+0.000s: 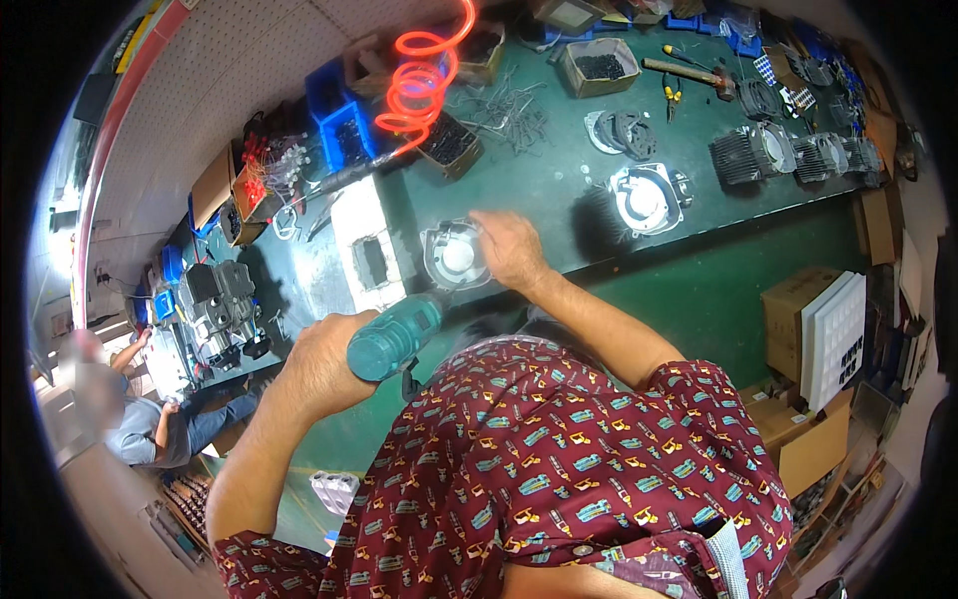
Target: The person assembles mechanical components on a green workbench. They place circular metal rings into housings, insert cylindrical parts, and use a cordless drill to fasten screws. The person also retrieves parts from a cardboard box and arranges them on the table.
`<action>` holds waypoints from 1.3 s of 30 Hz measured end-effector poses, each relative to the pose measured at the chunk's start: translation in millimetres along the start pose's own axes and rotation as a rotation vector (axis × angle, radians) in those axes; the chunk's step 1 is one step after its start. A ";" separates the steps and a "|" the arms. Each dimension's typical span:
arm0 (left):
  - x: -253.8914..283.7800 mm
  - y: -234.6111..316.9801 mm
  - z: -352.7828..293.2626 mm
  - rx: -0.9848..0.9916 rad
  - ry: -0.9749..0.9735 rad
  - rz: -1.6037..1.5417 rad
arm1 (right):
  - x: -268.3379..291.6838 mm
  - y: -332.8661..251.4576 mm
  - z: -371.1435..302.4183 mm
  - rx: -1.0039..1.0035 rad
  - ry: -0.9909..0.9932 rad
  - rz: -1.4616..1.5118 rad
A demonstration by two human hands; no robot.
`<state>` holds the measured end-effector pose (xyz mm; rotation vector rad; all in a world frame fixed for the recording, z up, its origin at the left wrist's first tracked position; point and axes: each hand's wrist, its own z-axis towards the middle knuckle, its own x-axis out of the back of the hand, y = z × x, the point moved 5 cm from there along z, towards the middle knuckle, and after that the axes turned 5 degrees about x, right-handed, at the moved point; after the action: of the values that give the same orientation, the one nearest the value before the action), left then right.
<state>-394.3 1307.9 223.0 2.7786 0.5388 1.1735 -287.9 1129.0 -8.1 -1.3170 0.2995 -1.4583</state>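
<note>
My left hand (324,364) is wrapped round a teal cordless power drill (394,339), whose front end points at the edge of a round metal housing (456,255) on the green bench. Whether the drill's tip touches the housing I cannot make out. My right hand (511,250) rests on the right rim of that housing, fingers bent over its edge. To the left of the housing lies a white block with a dark square opening (369,262). A second, brightly lit metal housing (644,200) stands farther right on the bench.
A coiled orange air hose (417,90) hangs over the bench. Boxes of small dark parts (599,68), a hammer (689,72) and yellow-handled pliers (673,98) lie at the back. Finned housings (753,155) line the right. Another person (150,424) sits at far left.
</note>
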 end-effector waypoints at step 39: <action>-17.9 -61.0 -43.7 -0.091 0.310 -0.659 | -13.9 3.0 100.4 0.177 -0.341 0.068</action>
<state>-454.3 1355.9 229.2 2.0692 1.2611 1.3888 -206.8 1184.4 17.3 -1.3687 -0.0094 -1.1513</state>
